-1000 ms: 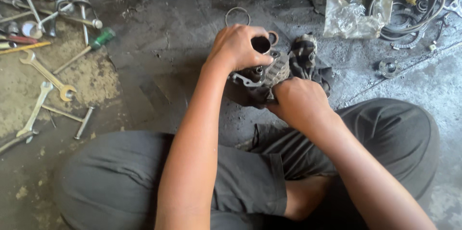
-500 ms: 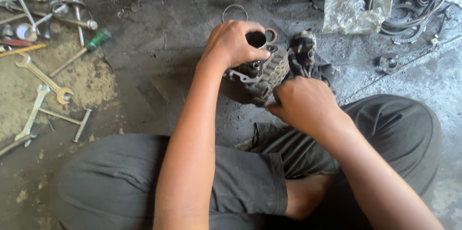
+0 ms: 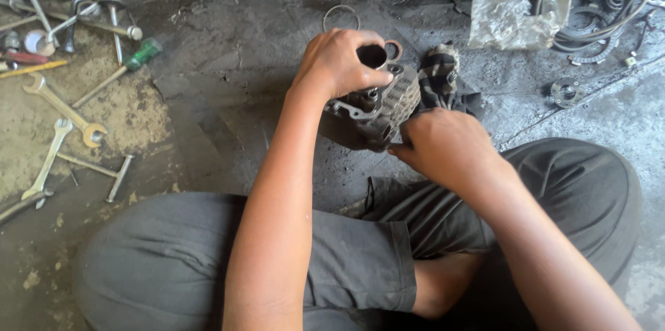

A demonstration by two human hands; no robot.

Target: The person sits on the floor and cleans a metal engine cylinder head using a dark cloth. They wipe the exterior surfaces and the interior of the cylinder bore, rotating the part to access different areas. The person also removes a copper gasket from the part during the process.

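Gripping the finned engine casing (image 3: 377, 106) from above, my left hand (image 3: 339, 61) closes over its rim to steady it on the floor; my right hand (image 3: 447, 147) pinches its near edge, fingertips hidden, spanners (image 3: 59, 106) far left.

a repair workshop: grimy, oil-stained concrete floor (image 3: 228, 40), scattered steel open-end spanners (image 3: 66, 106), a green-handled screwdriver (image 3: 114, 75), coiled black cables (image 3: 596, 5).

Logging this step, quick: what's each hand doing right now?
Left hand: closed over the top of the grey metal engine part.
Right hand: closed at the part's lower edge; fingertips hidden.
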